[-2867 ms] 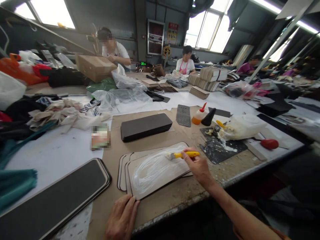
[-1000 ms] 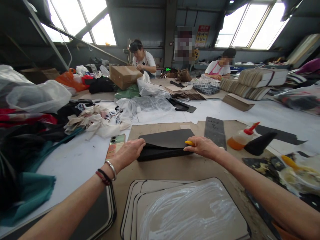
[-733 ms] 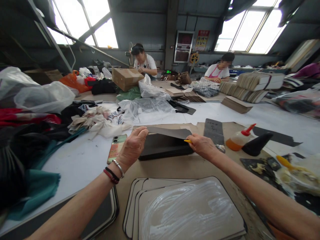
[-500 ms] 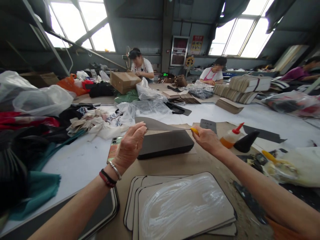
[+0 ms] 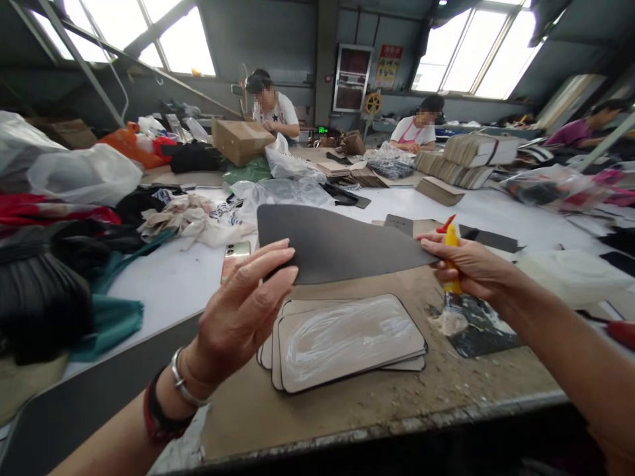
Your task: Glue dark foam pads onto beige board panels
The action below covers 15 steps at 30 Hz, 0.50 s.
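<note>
Head: dark sheet [image 5: 342, 248], long axis crosswise between 2 hands [image 5: 238, 311] [image 5: 476, 264], seemingly twisted.

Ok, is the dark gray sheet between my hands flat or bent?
Bent: the dark gray sheet bows, its upper edge curving down from the broad left end to your right hand.

A cardboard box [image 5: 241, 140] sits by green plastic [image 5: 248, 170], a poster [image 5: 388, 66] hanging beyond.

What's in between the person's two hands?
A bent, dark gray sheet. The head view shows it spanning from the left hand to the right hand, which pinches its end.
</note>
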Tool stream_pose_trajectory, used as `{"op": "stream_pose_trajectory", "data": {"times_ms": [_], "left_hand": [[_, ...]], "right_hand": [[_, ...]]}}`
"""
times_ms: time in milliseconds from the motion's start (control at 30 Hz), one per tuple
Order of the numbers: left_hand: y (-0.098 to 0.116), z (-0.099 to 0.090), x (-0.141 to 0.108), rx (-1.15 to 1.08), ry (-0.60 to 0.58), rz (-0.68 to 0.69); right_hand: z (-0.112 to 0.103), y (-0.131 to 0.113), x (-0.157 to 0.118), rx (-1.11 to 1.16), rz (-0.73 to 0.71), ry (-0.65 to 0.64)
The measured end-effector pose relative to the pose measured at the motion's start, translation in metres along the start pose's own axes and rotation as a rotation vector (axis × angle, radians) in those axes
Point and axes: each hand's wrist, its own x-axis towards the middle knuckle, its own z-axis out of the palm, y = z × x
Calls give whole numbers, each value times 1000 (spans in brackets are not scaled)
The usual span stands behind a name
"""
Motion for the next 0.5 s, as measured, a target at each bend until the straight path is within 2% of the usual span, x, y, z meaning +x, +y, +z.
{"op": "stream_pose_trajectory", "data": {"times_ms": [100, 233, 300, 367, 433, 500], "left_hand": [[22, -3, -43, -82, -89, -98], [47, 12, -113, -151, -225, -184], [55, 23, -141, -153, -237, -207], [60, 33, -160, -150, -237, -251], [60, 42, -169, -142, -242, -283], [59, 48, -172, -117, -253, -294]], "right_hand": [[-16, 32, -23, -156, 110, -52], [-30, 85, -44, -406, 166, -17], [-32, 106, -45, -550, 127, -32], [-33, 120, -40, -748, 19, -62], [-33, 129, -31, -963, -113, -67], [-34, 135, -21, -1141, -179, -58]]}}
